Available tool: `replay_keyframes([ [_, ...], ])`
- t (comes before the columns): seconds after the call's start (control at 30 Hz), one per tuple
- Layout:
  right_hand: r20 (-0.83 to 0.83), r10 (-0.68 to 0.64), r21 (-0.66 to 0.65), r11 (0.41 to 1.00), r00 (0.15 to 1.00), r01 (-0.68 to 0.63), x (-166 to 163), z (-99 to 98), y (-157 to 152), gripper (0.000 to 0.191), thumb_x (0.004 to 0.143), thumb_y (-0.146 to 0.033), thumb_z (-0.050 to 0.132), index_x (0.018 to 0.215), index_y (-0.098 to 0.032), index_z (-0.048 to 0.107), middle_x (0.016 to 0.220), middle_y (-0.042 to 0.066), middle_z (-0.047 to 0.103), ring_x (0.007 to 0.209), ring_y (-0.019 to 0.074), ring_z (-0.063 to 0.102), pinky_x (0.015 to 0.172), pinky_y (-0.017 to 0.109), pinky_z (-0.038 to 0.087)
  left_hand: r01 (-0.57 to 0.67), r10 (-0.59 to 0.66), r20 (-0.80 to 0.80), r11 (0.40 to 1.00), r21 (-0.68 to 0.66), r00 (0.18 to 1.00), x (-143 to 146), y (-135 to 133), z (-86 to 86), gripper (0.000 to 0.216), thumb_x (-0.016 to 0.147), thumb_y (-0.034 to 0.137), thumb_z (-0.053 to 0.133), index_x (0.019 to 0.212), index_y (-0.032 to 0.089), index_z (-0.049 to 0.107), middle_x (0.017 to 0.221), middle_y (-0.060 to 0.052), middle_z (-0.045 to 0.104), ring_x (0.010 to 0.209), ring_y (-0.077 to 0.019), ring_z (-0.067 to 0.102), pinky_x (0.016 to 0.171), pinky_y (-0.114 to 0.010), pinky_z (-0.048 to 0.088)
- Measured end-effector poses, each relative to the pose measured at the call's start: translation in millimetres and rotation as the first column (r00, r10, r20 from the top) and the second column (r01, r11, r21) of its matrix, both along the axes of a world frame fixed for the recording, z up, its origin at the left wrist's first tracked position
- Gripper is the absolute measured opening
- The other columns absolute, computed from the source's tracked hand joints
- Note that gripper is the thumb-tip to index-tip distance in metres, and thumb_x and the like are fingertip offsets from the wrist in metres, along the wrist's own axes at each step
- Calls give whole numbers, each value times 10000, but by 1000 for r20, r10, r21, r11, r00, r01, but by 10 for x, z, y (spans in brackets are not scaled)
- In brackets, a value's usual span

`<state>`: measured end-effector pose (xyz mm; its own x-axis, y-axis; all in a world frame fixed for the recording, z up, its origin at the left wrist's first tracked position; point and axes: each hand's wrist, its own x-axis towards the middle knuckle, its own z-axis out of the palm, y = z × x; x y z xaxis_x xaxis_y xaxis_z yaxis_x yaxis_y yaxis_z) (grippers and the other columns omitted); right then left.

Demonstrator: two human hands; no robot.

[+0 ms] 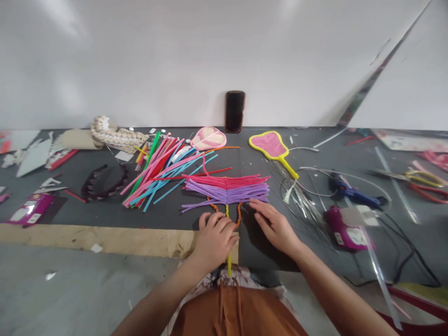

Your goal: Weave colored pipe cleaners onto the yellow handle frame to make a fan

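Observation:
A pipe-cleaner piece [229, 189] lies in front of me, with red-pink rows above purple rows slanting to a middle line. A twisted yellow stem [229, 266] runs down from it toward my body, and an orange pipe-cleaner outline [239, 213] shows below the rows. My left hand [215, 237] is curled over the stem and the lower orange outline, its fingers pressed down around them; the part beneath is hidden. My right hand [276, 226] has its fingers stretched out, fingertips at the lower right purple ends, and holds nothing.
Loose pipe cleaners [164, 172] are heaped left of the piece. A finished yellow-edged pink shape [269, 144] lies at the back right, near thin wires [304, 200]. Farther right are a blue glue gun [357, 190], a purple pack [345, 228] and scissors [416, 177]. A phone [234, 111] leans on the wall.

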<state>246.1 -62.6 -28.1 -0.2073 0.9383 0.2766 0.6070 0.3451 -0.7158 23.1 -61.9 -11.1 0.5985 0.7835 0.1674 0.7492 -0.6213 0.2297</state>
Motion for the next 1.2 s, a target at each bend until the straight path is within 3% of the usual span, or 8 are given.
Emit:
replay_keyframes([
  [0.17, -111, -46, -43, 998, 993, 42, 1, 31, -14, 309, 959, -278, 445, 1169, -225, 665, 1274, 101, 656, 1201, 208, 604, 1039, 421, 487, -92, 90, -38, 995, -35, 995, 168, 64, 116, 92, 844, 221, 642, 922, 185, 676, 1148, -84, 653, 1115, -299, 521, 922, -509, 427],
  [0.33, -293, -139, -192, 978, 946, 84, 2, 85, -4, 296, 940, -361, 478, 1104, -233, 688, 1157, 84, 711, 1066, 216, 673, 955, 405, 538, -155, 189, 304, 979, -133, 934, -40, 152, 318, 90, 886, 216, 557, 860, 201, 643, 1177, -97, 626, 1167, -247, 541, 999, -450, 453],
  [0.47, -461, -115, -383, 920, 880, -80, -75, 151, 77, 358, 918, -437, 508, 1143, -206, 662, 934, 59, 747, 868, 189, 712, 795, 340, 584, -93, 327, 578, 914, -396, 747, -338, 317, 607, 178, 896, 361, 569, 886, 192, 626, 1214, -101, 620, 1137, -222, 602, 979, -383, 490],
  [0.57, -566, -52, -380, 902, 823, -205, -204, 234, 150, 375, 885, -462, 547, 1121, -193, 662, 980, 63, 740, 874, 181, 707, 792, 327, 579, 5, 435, 699, 847, -531, 568, -532, 454, 805, 240, 847, 425, 651, 853, 185, 639, 1227, -103, 642, 1102, -235, 633, 925, -375, 532],
  [0.7, -613, 33, -337, 893, 790, -299, -370, 329, 230, 336, 881, -430, 558, 1091, -191, 665, 978, 53, 739, 864, 167, 696, 790, 318, 569, 150, 470, 832, 837, -526, 295, -724, 562, 1013, 239, 773, 407, 748, 785, 195, 638, 1183, -76, 691, 1162, -255, 619, 948, -428, 543],
  [0.8, -624, 79, -314, 886, 778, -341, -424, 346, 262, 314, 885, -403, 553, 1087, -186, 658, 939, 45, 743, 847, 161, 695, 786, 309, 562, 226, 470, 859, 832, -507, 202, -824, 589, 1124, 236, 766, 387, 760, 755, 193, 627, 1196, -69, 694, 1171, -256, 621, 941, -436, 557],
  [1.03, -644, 121, -326, 850, 755, -414, -360, 380, 163, 318, 901, -420, 548, 1093, -193, 661, 1048, 61, 727, 909, 159, 687, 827, 306, 553, 267, 478, 868, 826, -497, 138, -919, 693, 1130, 254, 767, 370, 767, 746, 181, 598, 1179, -67, 707, 1136, -240, 647, 944, -412, 561],
  [1.2, -628, 126, -324, 855, 768, -405, -314, 475, 166, 341, 886, -446, 570, 1106, -202, 660, 1069, 67, 725, 915, 170, 687, 837, 326, 555, 194, 415, 871, 862, -469, 264, -878, 719, 1171, 225, 778, 368, 750, 787, 183, 621, 1216, -84, 691, 1142, -277, 642, 997, -484, 513],
])
